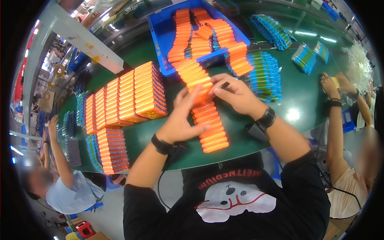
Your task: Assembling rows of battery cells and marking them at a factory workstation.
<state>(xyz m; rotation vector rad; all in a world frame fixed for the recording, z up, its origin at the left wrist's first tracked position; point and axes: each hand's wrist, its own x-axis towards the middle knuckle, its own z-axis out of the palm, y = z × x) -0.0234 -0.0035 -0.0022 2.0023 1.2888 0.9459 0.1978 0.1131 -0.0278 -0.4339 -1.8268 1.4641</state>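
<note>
Orange flat packs (208,120) lie in an overlapping row across the green surface (296,108), running toward the blue bin (160,32). Left hand (180,120) rests on the row, fingers spread; right hand (236,94) pinches a small dark piece (225,85) at the row's middle. Keep the left hand pressing flat so the packs stay aligned; apparently, handle one pack at a time.

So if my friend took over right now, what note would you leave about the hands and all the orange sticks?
Left hand: resting on the long row of orange sticks on the green table.
Right hand: on the same row, pinching a small dark thing.
Done: orange stacks lined up at left.
Left: more orange sticks in the blue bin; blue-green packs at right.
</note>
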